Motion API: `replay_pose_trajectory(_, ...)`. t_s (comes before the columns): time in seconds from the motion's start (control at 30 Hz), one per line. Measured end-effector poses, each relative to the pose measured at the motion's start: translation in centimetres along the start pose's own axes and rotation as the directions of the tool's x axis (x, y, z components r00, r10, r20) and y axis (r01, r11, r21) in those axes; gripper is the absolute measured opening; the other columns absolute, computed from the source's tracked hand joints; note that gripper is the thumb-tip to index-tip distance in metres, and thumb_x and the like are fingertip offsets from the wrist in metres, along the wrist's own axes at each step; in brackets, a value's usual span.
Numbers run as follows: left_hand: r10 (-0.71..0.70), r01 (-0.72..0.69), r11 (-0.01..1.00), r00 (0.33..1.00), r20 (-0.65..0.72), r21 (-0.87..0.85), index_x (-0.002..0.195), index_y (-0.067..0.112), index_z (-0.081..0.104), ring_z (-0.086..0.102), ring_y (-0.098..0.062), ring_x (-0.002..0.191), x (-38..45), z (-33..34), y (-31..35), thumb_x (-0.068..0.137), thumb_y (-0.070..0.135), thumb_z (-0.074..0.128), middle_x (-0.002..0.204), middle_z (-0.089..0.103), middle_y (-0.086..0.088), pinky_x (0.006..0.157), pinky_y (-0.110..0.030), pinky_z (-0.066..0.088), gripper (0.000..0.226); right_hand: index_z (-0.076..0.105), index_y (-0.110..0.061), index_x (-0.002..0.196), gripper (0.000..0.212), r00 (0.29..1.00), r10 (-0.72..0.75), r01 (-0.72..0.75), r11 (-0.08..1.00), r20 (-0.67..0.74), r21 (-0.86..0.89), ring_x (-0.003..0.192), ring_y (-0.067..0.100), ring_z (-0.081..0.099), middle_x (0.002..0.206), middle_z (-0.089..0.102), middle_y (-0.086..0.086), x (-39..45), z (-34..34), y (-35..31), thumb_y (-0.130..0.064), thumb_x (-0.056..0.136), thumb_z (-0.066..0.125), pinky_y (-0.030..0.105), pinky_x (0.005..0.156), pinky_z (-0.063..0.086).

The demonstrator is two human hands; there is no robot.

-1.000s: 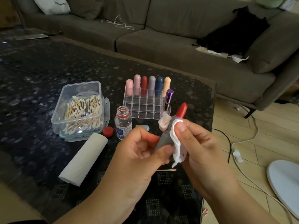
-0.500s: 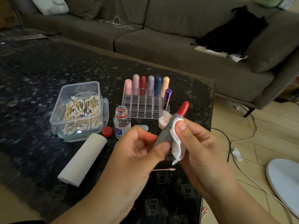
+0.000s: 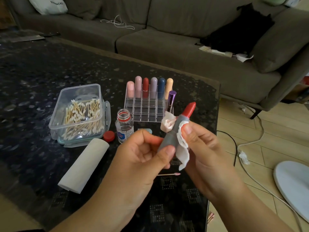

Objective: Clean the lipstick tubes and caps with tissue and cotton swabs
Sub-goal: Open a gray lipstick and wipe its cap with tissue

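My left hand (image 3: 142, 153) pinches the lower end of a grey lipstick tube (image 3: 173, 133) with its red stick (image 3: 189, 108) wound out, tilted up to the right. My right hand (image 3: 204, 148) presses a white tissue (image 3: 183, 148) against the tube's upper part with thumb and fingers. A crumpled stained tissue (image 3: 167, 123) shows behind the tube. A clear rack (image 3: 147, 106) holds several coloured lipsticks and a purple one (image 3: 171, 101). A used cotton swab (image 3: 168, 174) lies on the table under my hands.
A clear box of cotton swabs (image 3: 80, 114) stands left, with an open small bottle (image 3: 124, 126) and its red cap (image 3: 109, 136) beside it. A tissue roll (image 3: 83, 164) lies in front. The dark table's edge (image 3: 217, 114) is right; cables and a white disc (image 3: 294, 186) on the floor.
The tube and both hands have stayed almost in place; my right thumb with the tissue has shifted slightly along the tube.
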State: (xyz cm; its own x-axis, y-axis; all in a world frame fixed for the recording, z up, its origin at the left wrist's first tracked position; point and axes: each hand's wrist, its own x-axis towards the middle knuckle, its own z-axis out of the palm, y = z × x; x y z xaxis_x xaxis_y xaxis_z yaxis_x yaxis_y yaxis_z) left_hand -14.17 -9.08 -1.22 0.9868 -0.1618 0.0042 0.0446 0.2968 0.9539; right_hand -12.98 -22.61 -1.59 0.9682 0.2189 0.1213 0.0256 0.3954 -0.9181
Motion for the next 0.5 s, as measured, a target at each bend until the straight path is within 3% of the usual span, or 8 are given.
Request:
replay_pose_trajectory(0.07, 0.052, -0.048, 0.996, 0.997, -0.056, 0.069, 0.076, 0.007, 0.057, 0.062, -0.010, 0.059, -0.02, 0.20, 0.09, 0.051, 0.023, 0.076, 0.065, 0.068, -0.006, 0.055, -0.016, 0.050, 0.035, 0.072, -0.008, 0.098, 0.035, 0.999, -0.036, 0.034, 0.997, -0.023, -0.066, 0.086, 0.029, 0.060, 0.092, 0.063, 0.016, 0.08, -0.05, 0.40, -0.038, 0.081, 0.063, 0.043, 0.082, 0.052)
replay_pose_trajectory(0.13, 0.043, -0.035, 0.993, 0.997, -0.069, 0.113, 0.078, 0.008, 0.056, 0.065, -0.013, 0.065, -0.02, 0.17, -0.17, 0.051, 0.027, 0.082, 0.071, 0.069, -0.010, 0.058, -0.017, 0.051, 0.043, 0.073, -0.011, 0.095, 0.032, 0.998, -0.034, 0.030, 0.996, -0.045, -0.086, 0.089, 0.026, 0.062, 0.092, 0.066, 0.012, 0.10, 0.01, 0.48, -0.038, 0.080, 0.063, 0.043, 0.087, 0.052)
replay_pose_trajectory(0.2, -0.014, 0.016, 0.994, 1.000, -0.022, 0.104, 0.084, 0.010, 0.059, 0.067, -0.014, 0.070, -0.02, -0.04, -0.30, 0.060, 0.031, 0.088, 0.076, 0.070, -0.008, 0.063, -0.019, 0.052, 0.044, 0.073, -0.012, 0.086, 0.028, 0.998, 0.014, -0.016, 0.999, -0.062, -0.037, 0.073, 0.025, 0.063, 0.079, 0.067, 0.011, 0.06, -0.02, 0.12, -0.035, 0.077, 0.059, 0.037, 0.070, 0.055)
replay_pose_trajectory(0.3, -0.147, 0.156, 0.985, 0.984, 0.104, -0.075, 0.090, 0.004, 0.062, 0.065, -0.021, 0.064, -0.15, -0.02, -0.08, 0.079, 0.042, 0.067, 0.074, 0.069, -0.012, 0.063, -0.026, 0.053, 0.040, 0.068, -0.006, 0.081, 0.032, 0.998, 0.034, -0.035, 0.999, -0.047, -0.008, 0.046, 0.020, 0.051, 0.064, 0.059, 0.015, -0.02, 0.08, -0.47, -0.035, 0.082, 0.055, 0.026, 0.044, 0.045)
replay_pose_trajectory(0.33, -0.174, 0.189, 0.973, 0.978, 0.116, -0.133, 0.089, 0.000, 0.061, 0.064, -0.022, 0.060, -0.16, 0.06, -0.02, 0.084, 0.041, 0.063, 0.072, 0.067, -0.015, 0.059, -0.026, 0.053, 0.041, 0.066, -0.005, 0.080, 0.032, 0.998, 0.033, -0.033, 0.999, -0.044, 0.000, 0.041, 0.018, 0.048, 0.061, 0.058, 0.015, -0.01, 0.12, -0.52, -0.034, 0.083, 0.053, 0.024, 0.041, 0.043)
replay_pose_trajectory(0.4, -0.171, 0.181, 0.971, 0.982, 0.077, -0.159, 0.082, 0.001, 0.061, 0.060, -0.019, 0.054, -0.12, 0.19, 0.08, 0.074, 0.030, 0.063, 0.067, 0.065, -0.016, 0.055, -0.024, 0.051, 0.030, 0.065, -0.003, 0.079, 0.032, 0.999, 0.031, -0.031, 0.999, -0.021, 0.025, 0.041, 0.019, 0.048, 0.060, 0.058, 0.016, 0.01, 0.18, -0.48, -0.032, 0.085, 0.051, 0.025, 0.041, 0.044)
replay_pose_trajectory(0.5, -0.075, 0.075, 0.996, 0.997, -0.006, -0.046, 0.075, 0.009, 0.065, 0.060, -0.015, 0.054, -0.11, 0.18, 0.02, 0.060, 0.025, 0.067, 0.064, 0.067, -0.010, 0.056, -0.020, 0.051, 0.022, 0.068, -0.008, 0.079, 0.029, 1.000, 0.012, -0.012, 1.000, -0.011, -0.006, 0.051, 0.027, 0.053, 0.066, 0.061, 0.016, 0.07, 0.23, -0.22, -0.032, 0.084, 0.052, 0.030, 0.049, 0.049)
